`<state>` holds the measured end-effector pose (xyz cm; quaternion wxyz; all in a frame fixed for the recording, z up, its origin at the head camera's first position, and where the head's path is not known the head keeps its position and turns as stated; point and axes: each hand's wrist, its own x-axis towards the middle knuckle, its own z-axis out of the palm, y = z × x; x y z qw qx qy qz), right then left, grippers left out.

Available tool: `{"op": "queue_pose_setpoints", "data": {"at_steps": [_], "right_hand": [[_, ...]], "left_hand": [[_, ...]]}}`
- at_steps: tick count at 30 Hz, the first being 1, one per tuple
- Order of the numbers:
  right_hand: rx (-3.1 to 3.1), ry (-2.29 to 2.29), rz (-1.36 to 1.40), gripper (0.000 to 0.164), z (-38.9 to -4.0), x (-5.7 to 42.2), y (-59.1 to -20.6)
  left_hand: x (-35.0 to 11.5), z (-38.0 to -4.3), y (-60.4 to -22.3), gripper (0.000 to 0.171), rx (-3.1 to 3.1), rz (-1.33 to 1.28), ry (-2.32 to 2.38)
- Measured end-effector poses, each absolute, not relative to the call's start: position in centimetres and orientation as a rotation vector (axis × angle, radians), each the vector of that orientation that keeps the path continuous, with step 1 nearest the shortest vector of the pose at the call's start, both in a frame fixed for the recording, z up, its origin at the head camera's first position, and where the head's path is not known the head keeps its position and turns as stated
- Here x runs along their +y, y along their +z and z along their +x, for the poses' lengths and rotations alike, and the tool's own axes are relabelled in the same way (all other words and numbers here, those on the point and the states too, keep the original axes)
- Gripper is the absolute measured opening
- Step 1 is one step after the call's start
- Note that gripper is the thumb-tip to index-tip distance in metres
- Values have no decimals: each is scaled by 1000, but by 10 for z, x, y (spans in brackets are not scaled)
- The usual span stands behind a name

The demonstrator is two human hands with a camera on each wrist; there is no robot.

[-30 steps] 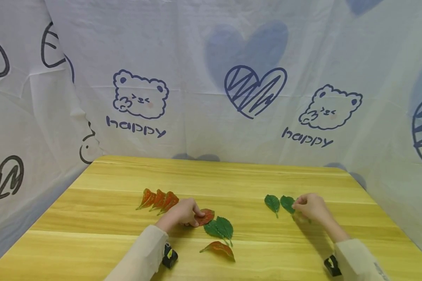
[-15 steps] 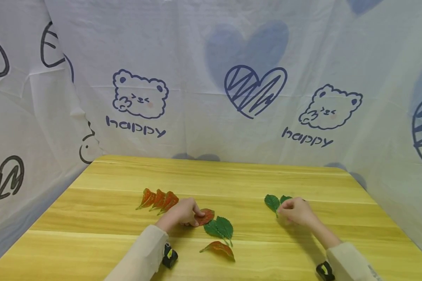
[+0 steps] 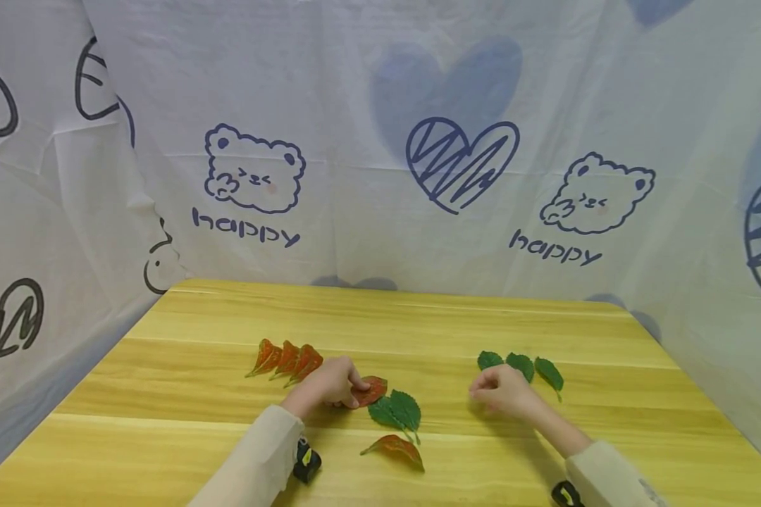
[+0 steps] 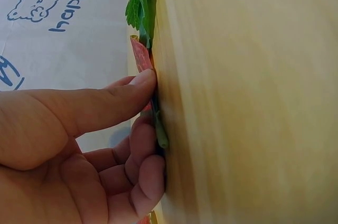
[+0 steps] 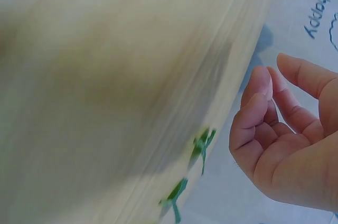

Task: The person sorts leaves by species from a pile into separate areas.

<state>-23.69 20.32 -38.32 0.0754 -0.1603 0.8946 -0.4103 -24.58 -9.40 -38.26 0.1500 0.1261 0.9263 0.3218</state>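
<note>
In the head view my left hand [image 3: 332, 384] pinches a red leaf [image 3: 373, 391] on the table. Up close in the left wrist view, its thumb lies on the red leaf [image 4: 141, 55], whose stem points back under the curled fingers. Two overlapping green leaves [image 3: 404, 410] lie against this leaf's right side. My right hand [image 3: 507, 389] hovers over the table with nothing in it. Its thumb stands apart from the loosely bent fingers in the right wrist view. Behind it three green leaves [image 3: 549, 373] lie in a row, the leftmost partly hidden.
Three red leaves [image 3: 287, 359] overlap in a row at the left. A single curled red leaf [image 3: 394, 449] lies nearer the front. Patterned white cloth [image 3: 368, 239] hangs behind the wooden table [image 3: 184, 436] and at its sides.
My right hand has moved left from the rightmost green leaf, past the middle one, uncovering both. The left hand has stayed on the red leaf.
</note>
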Motion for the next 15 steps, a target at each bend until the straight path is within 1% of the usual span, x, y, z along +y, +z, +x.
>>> {"op": "queue_pose_setpoints", "data": {"at_steps": [7,15], "right_hand": [[2658,-1202,-506,8,-235,185,-385],[2595,-1237,-617,11,-234,166,-384]], "left_hand": [[-94,-246,-382,29,2655,358,938],[-94,-246,-383,29,2659,353,933]]}}
